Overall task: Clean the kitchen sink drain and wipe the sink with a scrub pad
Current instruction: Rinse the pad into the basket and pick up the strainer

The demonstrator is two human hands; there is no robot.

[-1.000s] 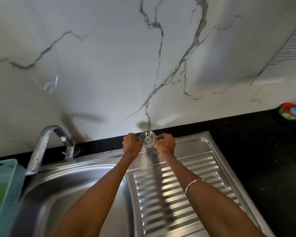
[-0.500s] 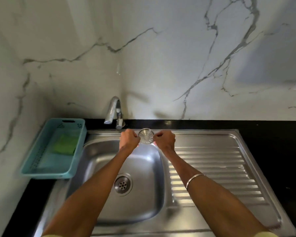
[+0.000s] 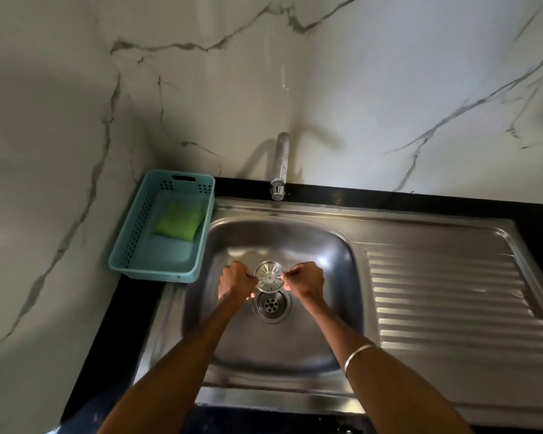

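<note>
I hold a round metal drain strainer (image 3: 269, 276) between both hands, over the steel sink basin (image 3: 320, 245). My left hand (image 3: 236, 280) pinches its left rim and my right hand (image 3: 304, 279) pinches its right rim. The strainer hangs just above and behind the open drain (image 3: 271, 305) in the basin floor. A green scrub pad (image 3: 179, 221) lies in the teal plastic basket (image 3: 129, 245) to the left of the sink.
A chrome tap (image 3: 280, 166) stands at the back of the sink, against the marble wall. The ribbed steel drainboard (image 3: 452, 302) stretches to the right. Black countertop (image 3: 132, 311) borders the sink on the left and front.
Both hands carried the strainer from above the drainboard leftward and down into the basin, ending over the drain. My view swung left and down, bringing the basket and drain into sight.
</note>
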